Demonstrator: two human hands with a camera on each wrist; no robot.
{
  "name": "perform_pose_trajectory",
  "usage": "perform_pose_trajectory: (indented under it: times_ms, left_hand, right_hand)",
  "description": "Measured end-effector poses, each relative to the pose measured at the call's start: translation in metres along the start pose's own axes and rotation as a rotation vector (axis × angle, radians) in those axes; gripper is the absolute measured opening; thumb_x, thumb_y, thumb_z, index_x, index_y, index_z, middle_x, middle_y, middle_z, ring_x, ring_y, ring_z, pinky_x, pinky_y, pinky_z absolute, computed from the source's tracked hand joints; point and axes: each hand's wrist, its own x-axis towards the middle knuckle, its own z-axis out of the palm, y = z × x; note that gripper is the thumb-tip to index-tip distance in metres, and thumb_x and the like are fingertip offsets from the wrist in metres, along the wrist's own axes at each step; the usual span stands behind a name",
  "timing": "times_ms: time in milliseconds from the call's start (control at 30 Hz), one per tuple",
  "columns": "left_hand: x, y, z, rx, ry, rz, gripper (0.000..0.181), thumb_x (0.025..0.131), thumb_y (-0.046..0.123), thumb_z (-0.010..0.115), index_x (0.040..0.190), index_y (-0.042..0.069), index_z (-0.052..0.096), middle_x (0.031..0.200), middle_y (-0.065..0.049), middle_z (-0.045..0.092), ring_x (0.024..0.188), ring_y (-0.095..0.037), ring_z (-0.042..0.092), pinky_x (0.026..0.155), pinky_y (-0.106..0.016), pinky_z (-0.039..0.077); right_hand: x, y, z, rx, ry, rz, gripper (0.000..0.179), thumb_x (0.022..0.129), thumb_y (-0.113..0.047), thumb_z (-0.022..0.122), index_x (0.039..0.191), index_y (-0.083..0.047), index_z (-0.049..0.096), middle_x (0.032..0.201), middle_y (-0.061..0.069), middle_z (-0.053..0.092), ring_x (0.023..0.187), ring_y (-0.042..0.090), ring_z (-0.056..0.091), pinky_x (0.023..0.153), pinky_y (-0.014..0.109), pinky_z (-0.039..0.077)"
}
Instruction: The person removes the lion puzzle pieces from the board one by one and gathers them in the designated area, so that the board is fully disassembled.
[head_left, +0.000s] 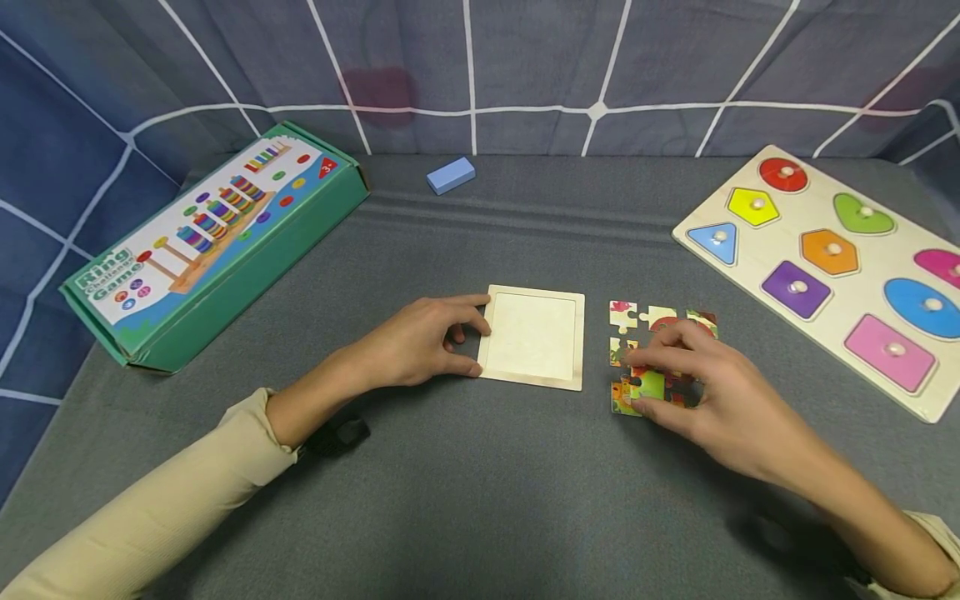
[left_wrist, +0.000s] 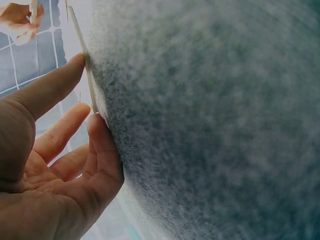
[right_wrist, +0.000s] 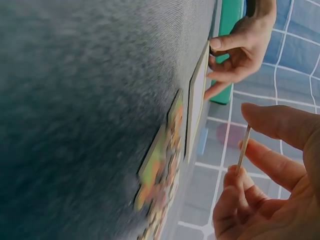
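Note:
A square pale wooden puzzle tray [head_left: 532, 337] with a raised border lies flat on the grey cloth. My left hand [head_left: 420, 342] holds its left edge, thumb at the near corner and bent fingers farther up; the left wrist view shows the fingertips against the tray's thin edge [left_wrist: 89, 80]. Jigsaw pieces [head_left: 622, 315] with colourful prints lie right of the tray. Above them my right hand [head_left: 720, 392] pinches one mostly green puzzle piece [head_left: 649, 385]. In the right wrist view this piece [right_wrist: 243, 150] appears edge-on between thumb and fingertips, off the cloth. The hand hides several pieces below it.
A green ring game box [head_left: 225, 242] lies at the left. The blue block [head_left: 451, 176] sits near the back curtain. At the right is a wooden shape board [head_left: 750, 242] with knobbed coloured shapes. A blue curtain with white lines [head_left: 525, 75] hangs behind.

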Motion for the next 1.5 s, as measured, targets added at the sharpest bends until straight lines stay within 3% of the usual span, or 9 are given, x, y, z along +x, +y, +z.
perform_pose_trajectory:
  times_ms: [167, 367, 567, 700, 967, 1300, 1500]
  left_hand:
    - [0.001, 0.000, 0.000, -0.001, -0.005, -0.008, 0.038, 0.079, 0.014, 0.085, 0.114, 0.007, 0.070, 0.148, -0.015, 0.046, 0.089, -0.016, 0.059, 0.075, -0.031, 0.049]
    - [0.000, 0.000, 0.000, 0.000, -0.009, -0.016, 0.038, 0.079, 0.014, 0.084, 0.114, 0.007, 0.071, 0.148, -0.014, 0.045, 0.089, -0.016, 0.059, 0.075, -0.031, 0.049]
    - [-0.001, 0.001, -0.001, -0.001, -0.010, -0.018, 0.038, 0.080, 0.014, 0.084, 0.115, 0.007, 0.070, 0.148, -0.014, 0.045, 0.089, -0.015, 0.059, 0.076, -0.031, 0.049]
    - [0.000, 0.001, 0.000, 0.002, -0.010, -0.017, 0.038, 0.080, 0.014, 0.084, 0.114, 0.008, 0.070, 0.148, -0.014, 0.045, 0.089, -0.015, 0.059, 0.075, -0.031, 0.049]
    - [0.000, 0.001, 0.000, 0.002, -0.011, -0.020, 0.038, 0.080, 0.014, 0.084, 0.115, 0.007, 0.070, 0.149, -0.014, 0.045, 0.089, -0.015, 0.059, 0.075, -0.031, 0.049]
    - [0.000, 0.001, 0.000, 0.000, -0.008, -0.020, 0.039, 0.079, 0.014, 0.085, 0.115, 0.007, 0.070, 0.149, -0.014, 0.045, 0.089, -0.016, 0.058, 0.075, -0.031, 0.049]
    - [0.000, 0.001, 0.000, 0.000, -0.011, -0.020, 0.038, 0.079, 0.014, 0.085, 0.114, 0.008, 0.070, 0.149, -0.013, 0.045, 0.088, -0.015, 0.058, 0.075, -0.031, 0.048]
  right_hand:
    - [-0.011, 0.004, -0.006, 0.000, 0.007, 0.013, 0.049, 0.065, -0.002, 0.091, 0.109, -0.015, 0.074, 0.102, -0.012, 0.052, 0.085, 0.007, 0.047, 0.062, 0.021, 0.037]
    - [-0.025, 0.011, -0.011, -0.069, -0.009, 0.107, 0.056, 0.064, -0.007, 0.093, 0.114, -0.016, 0.071, 0.103, -0.008, 0.055, 0.083, 0.007, 0.047, 0.064, 0.020, 0.038]
    - [-0.037, 0.022, -0.014, -0.104, 0.021, 0.132, 0.048, 0.061, -0.003, 0.093, 0.104, -0.016, 0.074, 0.105, -0.008, 0.055, 0.089, 0.005, 0.046, 0.069, 0.016, 0.037]
    - [-0.043, 0.028, -0.016, -0.125, 0.014, 0.166, 0.047, 0.060, -0.001, 0.093, 0.102, -0.014, 0.075, 0.105, -0.005, 0.053, 0.087, 0.005, 0.044, 0.065, 0.017, 0.037]
    - [-0.049, 0.040, -0.015, -0.154, -0.023, 0.200, 0.047, 0.060, -0.005, 0.094, 0.102, -0.014, 0.075, 0.105, -0.002, 0.054, 0.089, 0.006, 0.044, 0.069, 0.018, 0.035]
    - [-0.051, 0.048, -0.013, -0.151, -0.066, 0.187, 0.045, 0.063, -0.007, 0.093, 0.103, -0.016, 0.074, 0.105, -0.004, 0.056, 0.090, 0.007, 0.048, 0.073, 0.018, 0.036]
    - [-0.051, 0.049, -0.012, -0.167, -0.094, 0.212, 0.047, 0.063, -0.008, 0.093, 0.105, -0.014, 0.074, 0.107, -0.001, 0.056, 0.090, 0.016, 0.051, 0.072, 0.023, 0.039]
